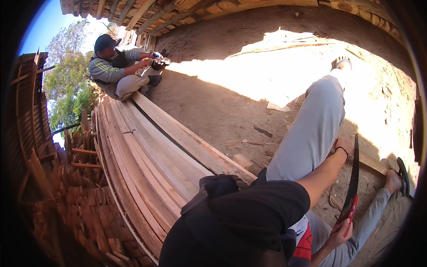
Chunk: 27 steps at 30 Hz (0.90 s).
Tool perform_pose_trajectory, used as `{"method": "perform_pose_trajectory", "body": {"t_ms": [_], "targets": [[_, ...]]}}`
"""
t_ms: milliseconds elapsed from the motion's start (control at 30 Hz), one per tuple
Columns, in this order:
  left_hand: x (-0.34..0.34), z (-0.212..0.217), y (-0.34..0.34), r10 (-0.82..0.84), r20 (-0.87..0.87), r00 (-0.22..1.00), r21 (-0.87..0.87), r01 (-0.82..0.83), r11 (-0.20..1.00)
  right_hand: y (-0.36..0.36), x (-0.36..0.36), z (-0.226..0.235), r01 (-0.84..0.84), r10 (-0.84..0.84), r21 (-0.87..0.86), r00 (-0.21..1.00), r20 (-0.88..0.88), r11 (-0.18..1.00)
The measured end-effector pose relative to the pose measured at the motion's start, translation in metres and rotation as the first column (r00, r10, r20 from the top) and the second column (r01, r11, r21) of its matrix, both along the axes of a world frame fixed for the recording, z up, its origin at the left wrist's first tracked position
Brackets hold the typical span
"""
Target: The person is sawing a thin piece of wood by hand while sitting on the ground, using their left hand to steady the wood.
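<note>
My right hand [341,233] is closed around the red handle of a handsaw [353,175]. Its long dark blade points away from me, and the tip reaches up beside my left wrist. A black band circles that wrist. My left hand [342,146] is closed on a narrow wooden board [372,163], low over the dirt. From behind the blade the board runs right toward my sandaled right foot [393,181]. Part of the board is hidden by the saw and my hand, so I cannot tell whether the teeth touch the wood.
Long sawn planks [155,151] lie stacked on my left. At their far end sits another person [118,66], hands around a small object. Many short wood pieces [89,209] are piled at the left. Wood scraps [262,132] lie on the dirt; stacked timber [195,18] lines the back.
</note>
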<state>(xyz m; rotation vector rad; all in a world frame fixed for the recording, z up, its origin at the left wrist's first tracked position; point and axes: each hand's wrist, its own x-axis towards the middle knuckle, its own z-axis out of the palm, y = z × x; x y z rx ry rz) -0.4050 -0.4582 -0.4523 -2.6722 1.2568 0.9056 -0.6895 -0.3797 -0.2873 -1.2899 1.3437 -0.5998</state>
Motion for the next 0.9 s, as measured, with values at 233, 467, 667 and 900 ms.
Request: {"method": "perform_pose_trajectory", "body": {"t_ms": [233,467,667,900], "targets": [[0.012,-0.005,0.02,0.144,-0.014,0.989,-0.024,-0.144,0.989,0.001,0.057,-0.032,-0.24,0.239,-0.102,0.971,-0.022,0.965],[0.012,0.023,0.02,0.0,-0.055,0.998,0.011,0.0,1.0,0.013,0.016,0.018,-0.176,0.172,-0.069,0.983,-0.064,0.982],[0.018,0.037,0.019,-0.066,-0.007,0.998,0.087,0.067,0.994,-0.01,0.064,-0.005,-0.161,0.156,-0.106,0.986,-0.054,0.981],[0.023,0.041,0.024,-0.076,-0.034,0.997,0.126,0.08,0.989,0.015,0.036,0.043,-0.152,0.15,-0.017,0.985,-0.084,0.988]]}}
